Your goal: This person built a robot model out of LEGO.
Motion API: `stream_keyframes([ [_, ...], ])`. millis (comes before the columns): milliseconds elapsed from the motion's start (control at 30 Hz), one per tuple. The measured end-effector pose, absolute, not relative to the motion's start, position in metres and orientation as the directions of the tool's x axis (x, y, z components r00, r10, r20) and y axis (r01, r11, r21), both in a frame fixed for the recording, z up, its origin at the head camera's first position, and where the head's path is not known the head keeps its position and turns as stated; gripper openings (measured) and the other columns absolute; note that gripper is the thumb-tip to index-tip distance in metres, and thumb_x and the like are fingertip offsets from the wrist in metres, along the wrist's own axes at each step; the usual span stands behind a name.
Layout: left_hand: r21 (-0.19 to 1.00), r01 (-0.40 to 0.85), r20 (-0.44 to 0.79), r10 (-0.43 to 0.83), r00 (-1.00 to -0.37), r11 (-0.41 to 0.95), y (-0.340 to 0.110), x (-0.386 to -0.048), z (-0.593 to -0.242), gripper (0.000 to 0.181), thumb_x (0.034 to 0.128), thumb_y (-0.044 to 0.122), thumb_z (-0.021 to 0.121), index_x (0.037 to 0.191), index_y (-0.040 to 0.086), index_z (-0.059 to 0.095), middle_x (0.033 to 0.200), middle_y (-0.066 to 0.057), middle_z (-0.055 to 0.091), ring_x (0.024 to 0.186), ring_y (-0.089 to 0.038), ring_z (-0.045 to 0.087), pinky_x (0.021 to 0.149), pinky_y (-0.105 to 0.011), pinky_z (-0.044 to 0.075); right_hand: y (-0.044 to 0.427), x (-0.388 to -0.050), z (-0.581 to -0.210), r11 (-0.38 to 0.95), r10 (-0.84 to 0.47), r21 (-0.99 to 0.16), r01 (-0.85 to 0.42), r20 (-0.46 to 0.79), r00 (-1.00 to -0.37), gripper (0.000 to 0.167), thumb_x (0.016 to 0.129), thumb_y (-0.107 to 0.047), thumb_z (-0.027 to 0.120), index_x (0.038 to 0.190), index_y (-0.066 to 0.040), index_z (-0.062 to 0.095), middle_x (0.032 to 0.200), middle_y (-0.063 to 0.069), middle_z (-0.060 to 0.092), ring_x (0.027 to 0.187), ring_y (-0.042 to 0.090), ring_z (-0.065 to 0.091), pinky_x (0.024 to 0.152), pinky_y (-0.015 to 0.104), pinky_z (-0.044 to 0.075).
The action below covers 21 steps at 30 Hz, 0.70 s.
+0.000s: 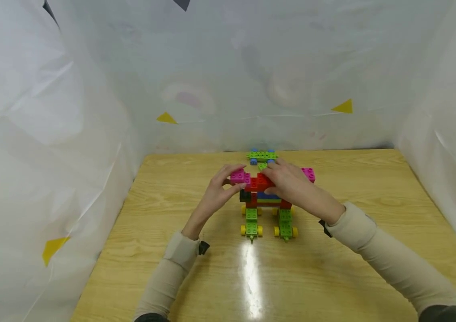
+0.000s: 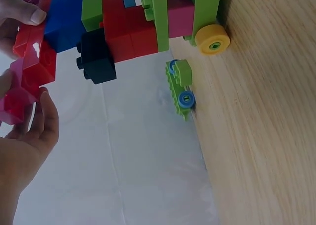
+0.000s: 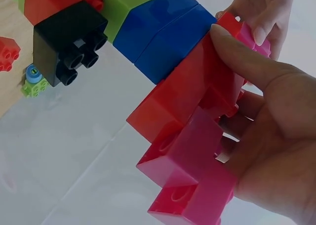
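Observation:
A toy-brick structure stands on the table, with red bricks [image 1: 254,183] along its top and pink bricks at both ends. My left hand [image 1: 217,190] pinches the pink bricks [image 1: 237,176] at the left end between thumb and fingers. Curled round the top red bricks [image 3: 173,99] is my right hand [image 3: 284,121], its thumb near blue bricks [image 3: 170,34]. More pink bricks [image 3: 192,153] stick out past this hand. Beneath are black bricks [image 2: 98,57], red bricks [image 2: 129,32] and green wheeled bases [image 1: 251,222] with yellow wheels. My right hand partly hides the structure's top.
Behind the structure, a green wheeled base [image 1: 263,155] with blue wheels lies near the table's back edge. A loose red brick [image 3: 7,53] shows in the right wrist view. White sheeting [image 1: 244,76] surrounds the wooden table [image 1: 163,197] at the back and sides.

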<state>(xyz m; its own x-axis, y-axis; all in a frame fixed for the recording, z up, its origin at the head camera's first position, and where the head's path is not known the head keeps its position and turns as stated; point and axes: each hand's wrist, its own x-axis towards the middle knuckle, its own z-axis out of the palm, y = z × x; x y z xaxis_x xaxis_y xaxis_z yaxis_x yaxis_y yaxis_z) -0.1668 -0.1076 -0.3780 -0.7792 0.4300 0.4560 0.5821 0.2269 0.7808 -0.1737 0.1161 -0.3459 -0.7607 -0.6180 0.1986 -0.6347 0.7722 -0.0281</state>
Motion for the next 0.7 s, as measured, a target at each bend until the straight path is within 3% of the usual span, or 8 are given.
stream_keyframes([
  [133,0.792,0.564,0.442,0.42,-0.793,0.232,-0.107,-0.17,-0.379,0.047,0.0903,0.0,0.065,0.135,-0.001,0.05,0.119,-0.018,0.055,0.097,-0.026,0.056,0.083,-0.047,0.05,0.116,-0.173,-0.347,0.776,-0.624,0.034,-0.63,0.191,-0.758,0.045,0.079,-0.033,0.08,0.113,-0.005,0.067,0.098,0.01,0.063,0.086,0.027,0.054,0.073,0.041,0.052],
  [400,0.782,0.585,0.463,0.429,-0.776,0.214,-0.112,-0.191,-0.412,0.05,0.0896,0.007,0.068,0.137,0.012,0.051,0.121,-0.008,0.057,0.099,-0.019,0.057,0.081,-0.047,0.051,0.12,-0.169,-0.336,0.754,-0.655,0.083,-0.652,0.172,-0.736,0.049,0.089,-0.043,0.066,0.119,-0.004,0.066,0.103,0.011,0.065,0.094,0.03,0.059,0.08,0.046,0.052],
  [600,0.781,0.585,0.462,0.427,-0.777,0.219,-0.111,-0.189,-0.411,0.052,0.0891,0.006,0.069,0.137,0.011,0.05,0.12,-0.008,0.057,0.097,-0.019,0.056,0.081,-0.045,0.051,0.143,-0.176,-0.316,0.727,-0.65,-0.047,-0.686,0.275,-0.708,0.043,0.091,-0.035,0.066,0.117,0.0,0.066,0.104,0.015,0.065,0.097,0.034,0.059,0.089,0.05,0.047],
  [700,0.78,0.582,0.459,0.421,-0.782,0.231,-0.111,-0.188,-0.41,0.052,0.0889,0.007,0.069,0.137,0.012,0.051,0.121,-0.007,0.057,0.098,-0.018,0.056,0.081,-0.04,0.052,0.16,-0.186,-0.309,0.72,-0.619,-0.154,-0.677,0.299,-0.726,0.04,0.092,-0.028,0.066,0.116,0.003,0.065,0.105,0.018,0.065,0.097,0.035,0.059,0.088,0.051,0.047],
])
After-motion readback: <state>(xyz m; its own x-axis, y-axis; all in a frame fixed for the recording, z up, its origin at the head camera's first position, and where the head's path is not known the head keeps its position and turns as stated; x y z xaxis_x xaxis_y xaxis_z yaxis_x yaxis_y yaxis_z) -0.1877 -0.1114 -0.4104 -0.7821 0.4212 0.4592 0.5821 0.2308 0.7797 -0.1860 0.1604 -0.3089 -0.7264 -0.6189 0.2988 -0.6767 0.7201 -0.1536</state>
